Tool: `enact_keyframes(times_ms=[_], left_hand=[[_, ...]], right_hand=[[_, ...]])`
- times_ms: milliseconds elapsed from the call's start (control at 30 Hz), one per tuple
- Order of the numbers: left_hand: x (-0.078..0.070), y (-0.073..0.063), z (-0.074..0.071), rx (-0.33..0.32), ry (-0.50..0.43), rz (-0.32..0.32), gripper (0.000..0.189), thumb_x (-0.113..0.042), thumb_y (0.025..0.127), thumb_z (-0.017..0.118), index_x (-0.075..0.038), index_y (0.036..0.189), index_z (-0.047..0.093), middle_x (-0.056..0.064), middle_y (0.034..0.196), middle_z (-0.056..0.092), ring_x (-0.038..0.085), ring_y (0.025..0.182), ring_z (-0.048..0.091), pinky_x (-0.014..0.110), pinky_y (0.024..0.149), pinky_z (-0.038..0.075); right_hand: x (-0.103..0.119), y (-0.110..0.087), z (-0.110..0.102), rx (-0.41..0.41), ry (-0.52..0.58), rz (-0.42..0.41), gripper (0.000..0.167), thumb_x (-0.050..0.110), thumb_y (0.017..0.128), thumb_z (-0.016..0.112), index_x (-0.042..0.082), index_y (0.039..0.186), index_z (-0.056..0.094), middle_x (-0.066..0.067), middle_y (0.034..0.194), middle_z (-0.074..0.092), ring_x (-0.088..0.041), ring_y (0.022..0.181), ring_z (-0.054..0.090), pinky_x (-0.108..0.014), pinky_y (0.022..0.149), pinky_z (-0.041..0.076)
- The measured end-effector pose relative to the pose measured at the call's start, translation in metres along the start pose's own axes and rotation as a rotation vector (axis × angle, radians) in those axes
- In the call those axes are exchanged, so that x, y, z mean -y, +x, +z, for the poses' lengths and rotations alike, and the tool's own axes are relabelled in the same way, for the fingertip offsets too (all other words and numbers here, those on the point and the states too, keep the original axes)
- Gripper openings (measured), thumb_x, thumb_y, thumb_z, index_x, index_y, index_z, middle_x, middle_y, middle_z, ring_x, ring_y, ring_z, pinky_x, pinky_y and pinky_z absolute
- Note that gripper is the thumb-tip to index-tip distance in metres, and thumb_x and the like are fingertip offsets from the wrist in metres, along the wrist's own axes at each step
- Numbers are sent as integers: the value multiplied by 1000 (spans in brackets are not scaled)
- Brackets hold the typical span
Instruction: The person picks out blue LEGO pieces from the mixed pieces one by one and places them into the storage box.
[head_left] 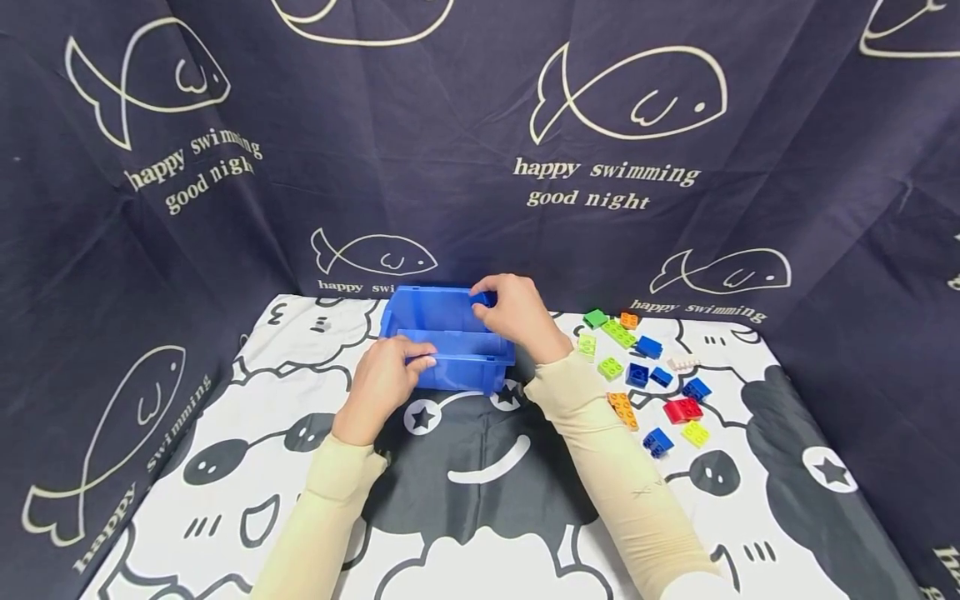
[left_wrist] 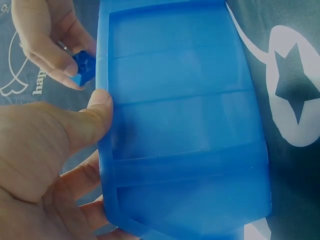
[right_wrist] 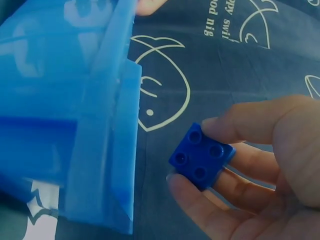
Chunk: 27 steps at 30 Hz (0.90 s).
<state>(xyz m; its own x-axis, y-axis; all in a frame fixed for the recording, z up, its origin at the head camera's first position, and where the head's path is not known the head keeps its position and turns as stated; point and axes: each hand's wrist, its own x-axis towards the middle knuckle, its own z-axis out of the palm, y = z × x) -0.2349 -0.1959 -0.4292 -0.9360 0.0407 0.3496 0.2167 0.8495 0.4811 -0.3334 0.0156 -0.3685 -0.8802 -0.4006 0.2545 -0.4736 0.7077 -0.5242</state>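
A blue plastic bin (head_left: pixel 465 375) stands toward the back of the cloth-covered table. My left hand (head_left: pixel 381 375) grips its near rim, thumb (left_wrist: pixel 92 117) laid over the edge and the other fingers behind the wall in the left wrist view. At the bin's far right side, close to the rim, is my right hand (head_left: pixel 517 312). Between thumb and fingers it pinches a dark blue building block (right_wrist: pixel 202 156) with four studs facing the right wrist camera. That same block (left_wrist: pixel 85 70) shows just beyond the rim in the left wrist view; the head view hides most of it.
Loose building blocks lie scattered right of the bin: green (head_left: pixel 618 332), blue (head_left: pixel 648 347), orange (head_left: pixel 622 410), red (head_left: pixel 682 409) and yellow (head_left: pixel 695 433), among others. A dark printed curtain (head_left: pixel 465 167) hangs behind the table. The black-and-white tablecloth (head_left: pixel 480 508) spreads in front.
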Motion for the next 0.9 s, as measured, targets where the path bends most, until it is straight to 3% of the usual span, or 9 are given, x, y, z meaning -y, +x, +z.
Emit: enact_keyframes(times_ms=[900], left_hand=[[0, 1, 2, 6, -15, -14, 21, -23, 88, 84, -19, 108, 84, 5, 105, 79, 32, 103, 73, 51, 82, 56]], right_hand=[[11, 0, 23, 85, -48, -101, 23, 14, 86, 75, 10, 108, 81, -5, 109, 78, -24, 104, 70, -42, 95, 53]])
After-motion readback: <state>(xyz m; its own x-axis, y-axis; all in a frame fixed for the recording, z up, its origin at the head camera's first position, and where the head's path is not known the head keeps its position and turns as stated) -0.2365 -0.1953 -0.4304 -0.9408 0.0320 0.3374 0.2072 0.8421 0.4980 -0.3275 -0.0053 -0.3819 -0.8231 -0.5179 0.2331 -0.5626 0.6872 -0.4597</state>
